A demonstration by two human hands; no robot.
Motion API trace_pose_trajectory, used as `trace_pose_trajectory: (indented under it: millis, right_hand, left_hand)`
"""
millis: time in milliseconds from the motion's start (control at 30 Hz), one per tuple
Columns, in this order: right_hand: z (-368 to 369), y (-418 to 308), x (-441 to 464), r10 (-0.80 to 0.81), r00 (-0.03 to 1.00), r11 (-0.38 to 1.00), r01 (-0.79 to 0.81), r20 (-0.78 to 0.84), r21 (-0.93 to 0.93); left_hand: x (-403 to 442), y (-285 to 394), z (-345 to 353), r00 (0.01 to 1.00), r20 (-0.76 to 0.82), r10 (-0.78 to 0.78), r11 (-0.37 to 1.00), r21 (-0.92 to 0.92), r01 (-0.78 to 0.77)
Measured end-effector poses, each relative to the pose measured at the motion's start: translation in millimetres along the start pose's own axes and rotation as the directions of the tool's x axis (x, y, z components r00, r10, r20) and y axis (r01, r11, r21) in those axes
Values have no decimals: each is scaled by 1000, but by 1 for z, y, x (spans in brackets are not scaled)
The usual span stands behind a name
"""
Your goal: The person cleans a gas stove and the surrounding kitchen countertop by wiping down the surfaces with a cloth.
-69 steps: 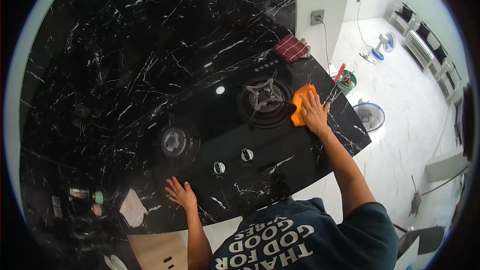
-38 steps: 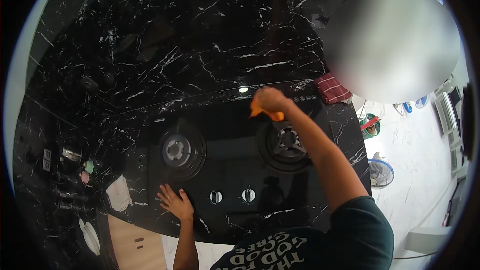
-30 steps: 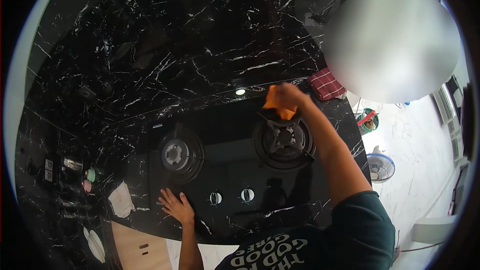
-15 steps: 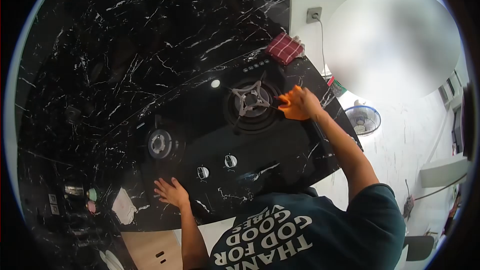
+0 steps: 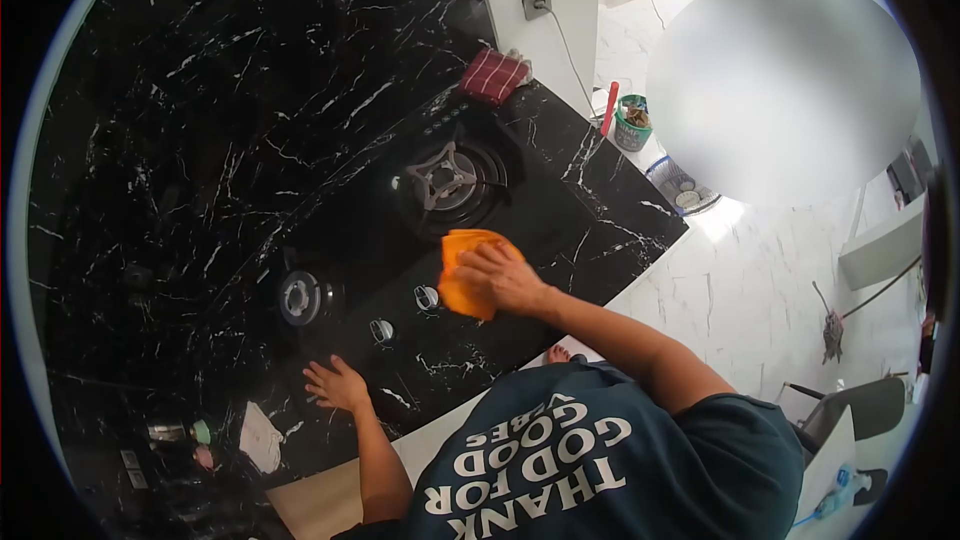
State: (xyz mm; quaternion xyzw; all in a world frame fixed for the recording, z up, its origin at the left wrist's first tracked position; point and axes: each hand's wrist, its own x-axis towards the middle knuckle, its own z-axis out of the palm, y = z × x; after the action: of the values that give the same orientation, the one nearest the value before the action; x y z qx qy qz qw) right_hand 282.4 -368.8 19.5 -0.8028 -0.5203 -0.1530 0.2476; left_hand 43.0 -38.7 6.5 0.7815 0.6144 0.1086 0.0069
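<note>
My right hand [image 5: 500,277] presses an orange cloth [image 5: 466,292] onto the black glass hob [image 5: 360,275], just in front of the right burner [image 5: 446,183] and beside a control knob [image 5: 427,297]. Its fingers lie spread over the cloth. My left hand [image 5: 336,384] rests with fingers spread on the black surface near the left burner [image 5: 301,297], holding nothing. Another knob [image 5: 382,330] sits between the left hand and the cloth.
A folded red checked cloth [image 5: 494,76] lies behind the right burner. A whitish cloth [image 5: 261,437] is at the counter's left front. Beyond the right edge stand a green bucket [image 5: 632,124] and a fan [image 5: 683,187] on the floor. A blurred disc covers the upper right.
The right hand has moved the orange cloth from behind the right burner, round its right side, to the area in front of it. The left hand stays put while the view has turned.
</note>
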Motion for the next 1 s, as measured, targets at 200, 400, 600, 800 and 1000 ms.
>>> trace_pose_trajectory:
  millis: [200,400,600,800,1000]
  right_hand:
    - [-51,91,-67,441,876,848,-478,-194,-229]
    - [1,30,-44,509,858,829,-510,-71,-230]
    - [32,-35,18,261,958,965,-258,117,-34]
    - [16,-13,20,389,920,921,-387,42,-56]
    - [-11,-32,7,540,841,841,-541,44,14]
  left_hand:
    - [0,-1,1,1000,0,9,1000,-2,-9]
    - [2,-4,7,1000,-16,17,1000,-14,-18]
    - [1,-10,9,997,-28,66,998,-21,-66]
    - [-1,-32,9,977,-6,215,971,-101,-215]
    - [11,-86,-5,854,53,518,763,-480,-433]
